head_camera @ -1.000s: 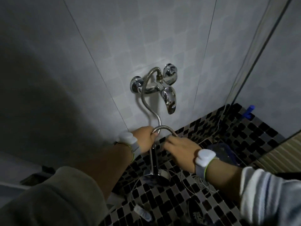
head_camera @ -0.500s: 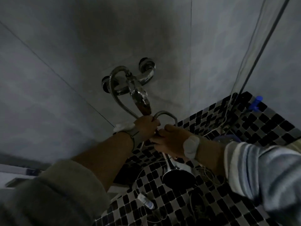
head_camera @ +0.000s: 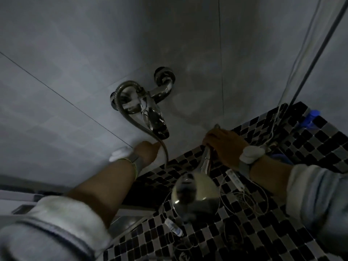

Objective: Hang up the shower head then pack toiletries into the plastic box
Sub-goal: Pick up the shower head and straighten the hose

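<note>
The left grip (head_camera: 148, 151) hides its fingers; the small tube (head_camera: 173, 226) on the floor (head_camera: 320, 140) is too blurred to read.

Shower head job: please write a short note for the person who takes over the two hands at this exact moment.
Right hand: closed around the handle of the shower head, whose round face hangs low above the mosaic floor.
Left hand: at the metal hose below the wall tap; whether it grips is unclear.
Done: shower head is picked up.
Left: hang it up; no holder is in view. Then pack the toiletries; a small tube lies on the floor. The plastic box cannot be clearly identified in the dim light.
</note>
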{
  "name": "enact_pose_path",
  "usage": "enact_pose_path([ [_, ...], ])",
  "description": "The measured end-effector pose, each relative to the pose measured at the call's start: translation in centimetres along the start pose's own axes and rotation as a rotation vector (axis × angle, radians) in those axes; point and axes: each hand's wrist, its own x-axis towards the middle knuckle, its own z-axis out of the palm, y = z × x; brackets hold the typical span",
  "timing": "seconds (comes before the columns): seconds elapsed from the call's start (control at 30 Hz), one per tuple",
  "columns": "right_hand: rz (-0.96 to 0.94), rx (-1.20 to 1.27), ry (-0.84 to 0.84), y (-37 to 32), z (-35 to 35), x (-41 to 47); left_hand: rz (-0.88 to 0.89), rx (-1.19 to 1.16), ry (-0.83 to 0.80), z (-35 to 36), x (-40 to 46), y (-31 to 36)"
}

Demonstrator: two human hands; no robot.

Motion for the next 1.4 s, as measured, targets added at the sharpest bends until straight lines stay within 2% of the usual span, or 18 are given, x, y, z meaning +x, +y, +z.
enact_pose_path([
  [0.07, 0.123, 0.108, -0.018, 1.1, 0.7, -0.3, 0.015, -0.058, 0.041, -0.6, 0.8, -0.1],
  [0.2, 0.36, 0.384, -0.085, 2.0, 2.1, -0.3, 0.08, -0.341, 0.043, -0.7, 0.7, 0.6],
  [0.27, 0.513, 0.643, -0.139, 2.2, 3.0, -0.3, 0.083, -0.396, 0.004, -0.1, 0.5, 0.8],
  [0.33, 0.771, 1.041, -0.163, 2.0, 3.8, -0.2, 0.082, -0.404, -0.011, 0.6, 0.2, 0.7],
  [0.4, 0.898, 1.174, -0.157, 1.8, 5.3, 0.2, 0.086, -0.42, -0.032, 1.3, 0.1, 0.2],
  [0.47, 0.896, 1.151, -0.151, 1.1, 6.3, 0.8, 0.087, -0.448, -0.049, 1.9, -0.1, -0.2],
  [0.57, 0.912, 1.074, -0.266, -0.1, 6.2, 1.6, 0.093, -0.486, -0.049, 2.3, -0.4, -0.9],
  [0.73, 1.007, 1.34, -0.139, -2.6, 6.5, 4.3, 0.071, -0.501, -0.059, 2.4, -1.4, -2.5],
  [0.93, 0.924, 1.322, -0.101, -6.0, 7.0, 6.0, 0.155, -0.443, 0.01, 2.4, -2.0, -4.1],
  [1.1, 0.875, 1.196, -0.251, -9.4, 8.1, 7.0, 0.228, -0.283, 0.083, 1.7, -2.6, -4.5],
  [1.27, 0.668, 1.091, -0.448, -12.7, 7.5, 8.0, 0.271, -0.109, 0.142, 0.8, -3.3, -5.3],
  [1.33, 0.59, 1.029, -0.522, -13.3, 8.0, 8.2, 0.282, -0.081, 0.114, 0.8, -3.0, -6.3],
  [1.4, 0.585, 1.001, -0.557, -14.0, 8.0, 8.3, 0.248, -0.198, -0.003, 0.8, -2.9, -7.1],
])
